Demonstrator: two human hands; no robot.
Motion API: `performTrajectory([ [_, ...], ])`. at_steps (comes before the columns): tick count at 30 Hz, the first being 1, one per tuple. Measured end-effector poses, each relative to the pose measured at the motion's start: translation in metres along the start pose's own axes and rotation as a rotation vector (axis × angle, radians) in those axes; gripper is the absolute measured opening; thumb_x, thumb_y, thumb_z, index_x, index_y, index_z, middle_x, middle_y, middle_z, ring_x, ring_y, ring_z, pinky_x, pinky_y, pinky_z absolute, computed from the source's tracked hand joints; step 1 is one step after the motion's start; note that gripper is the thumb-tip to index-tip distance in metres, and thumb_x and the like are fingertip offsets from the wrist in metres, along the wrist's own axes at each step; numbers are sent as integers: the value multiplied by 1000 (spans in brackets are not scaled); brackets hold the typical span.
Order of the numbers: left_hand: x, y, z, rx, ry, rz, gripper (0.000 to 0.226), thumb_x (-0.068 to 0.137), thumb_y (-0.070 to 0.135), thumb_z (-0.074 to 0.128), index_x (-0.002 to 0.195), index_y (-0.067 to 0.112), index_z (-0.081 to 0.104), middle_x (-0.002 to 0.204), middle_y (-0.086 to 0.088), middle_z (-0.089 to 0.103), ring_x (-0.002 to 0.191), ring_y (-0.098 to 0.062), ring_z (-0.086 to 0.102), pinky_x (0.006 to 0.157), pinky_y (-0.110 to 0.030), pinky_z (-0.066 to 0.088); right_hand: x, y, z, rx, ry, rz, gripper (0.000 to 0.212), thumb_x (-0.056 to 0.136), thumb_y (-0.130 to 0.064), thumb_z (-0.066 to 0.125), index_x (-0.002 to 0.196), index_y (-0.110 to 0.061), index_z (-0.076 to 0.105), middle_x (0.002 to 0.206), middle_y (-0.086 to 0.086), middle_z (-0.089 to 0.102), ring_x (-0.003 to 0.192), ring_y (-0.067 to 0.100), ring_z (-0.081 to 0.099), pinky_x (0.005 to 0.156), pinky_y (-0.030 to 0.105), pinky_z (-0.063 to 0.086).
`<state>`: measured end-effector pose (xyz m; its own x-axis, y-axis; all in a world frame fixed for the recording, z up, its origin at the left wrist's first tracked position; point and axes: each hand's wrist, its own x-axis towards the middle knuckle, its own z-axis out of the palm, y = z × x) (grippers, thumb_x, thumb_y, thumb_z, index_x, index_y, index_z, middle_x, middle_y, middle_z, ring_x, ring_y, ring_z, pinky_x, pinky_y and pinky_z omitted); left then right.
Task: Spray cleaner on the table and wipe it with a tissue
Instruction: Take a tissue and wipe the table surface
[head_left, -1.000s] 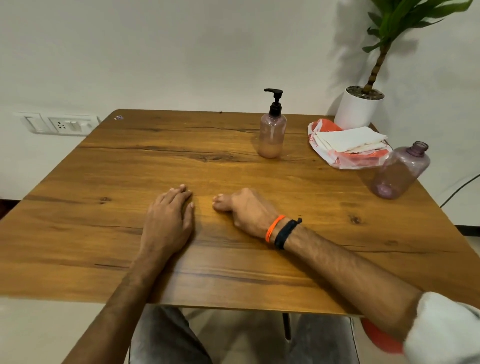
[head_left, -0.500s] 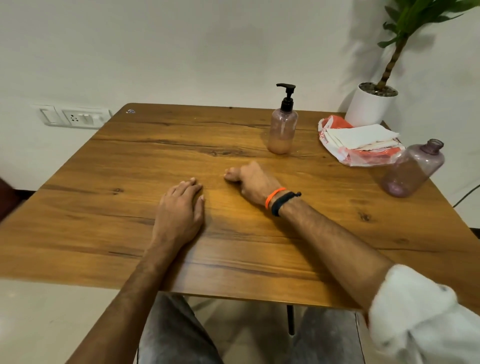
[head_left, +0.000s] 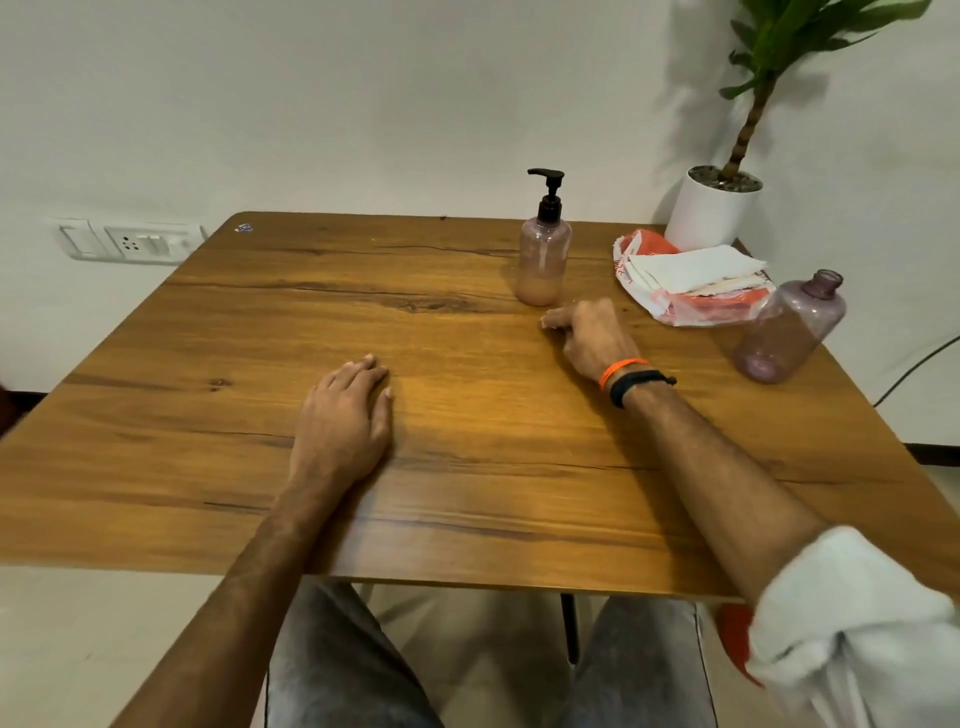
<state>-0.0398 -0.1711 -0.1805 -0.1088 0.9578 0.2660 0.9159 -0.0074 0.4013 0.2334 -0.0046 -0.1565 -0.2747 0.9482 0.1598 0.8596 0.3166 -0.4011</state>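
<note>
The pump bottle (head_left: 544, 249) of cleaner stands upright toward the far right of the table (head_left: 260, 415), its black pump head pointing left; the body is a tinted translucent plastic, with a pale liquid filling only the bottom part, so it looks light and liable to tip if nudged at the neck. The step in hand appears to be the reach for it; nothing is sprayed or wiped yet, and the wood shows no wet patch that I can make out. The right hand (head_left: 589, 335) is just beside the bottle's base, near but not touching it; its fingers are loosely curled and hold nothing, with the thumb stretched toward the bottle. The left hand (head_left: 345, 415) rests flat on the table nearer the person, fingers straight and close together, well apart from the bottle. The next move calls for the right hand to close round the bottle's body, or to press the pump from above while something steadies the base; the nozzle should face the bare wood. The tissues (head_left: 691, 270) lie as a folded white stack on a red and white plastic wrapper (head_left: 691, 306), to the right of the bottle and near the far right corner; they are untouched. A second tinted bottle (head_left: 789, 330), capless and seemingly empty, stands just beside the wrapper at the right edge.
</note>
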Motion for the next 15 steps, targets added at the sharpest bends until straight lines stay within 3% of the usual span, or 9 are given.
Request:
performTrajectory([
  [3, -1, 3, -1, 4, 12, 0, 54, 91, 39, 36, 129, 8, 59, 142, -10, 53, 131, -28, 46, 110, -42, 32, -7, -6, 5, -59, -67, -21, 51, 83, 5, 55, 123, -26, 64, 130, 3, 61, 117, 22, 59, 105, 35, 45],
  [10, 0, 2, 0, -8, -9, -6, 56, 91, 41, 35, 133, 9, 56, 145, -9, 49, 135, -27, 42, 113, -45, 30, -138, -82, 11, 25, -273, -569, 50, 79, 8, 58, 123, -15, 65, 133, 4, 61, 126, 16, 53, 111, 25, 34],
  [13, -1, 2, 0, -3, -11, -5, 56, 91, 41, 35, 133, 10, 55, 145, -9, 49, 135, -26, 42, 113, -44, 30, -135, -78, 1, 116, -251, -529, 49, 78, 9, 57, 118, -17, 68, 127, 1, 64, 122, 10, 56, 107, 9, 26],
  [15, -1, 1, -1, -7, -14, 0, 56, 91, 41, 35, 133, 10, 55, 145, -9, 49, 135, -26, 41, 113, -44, 29, -106, -61, -4, 169, -115, -387, 51, 74, 12, 53, 112, -16, 72, 121, 2, 68, 117, 12, 60, 106, 9, 30],
])
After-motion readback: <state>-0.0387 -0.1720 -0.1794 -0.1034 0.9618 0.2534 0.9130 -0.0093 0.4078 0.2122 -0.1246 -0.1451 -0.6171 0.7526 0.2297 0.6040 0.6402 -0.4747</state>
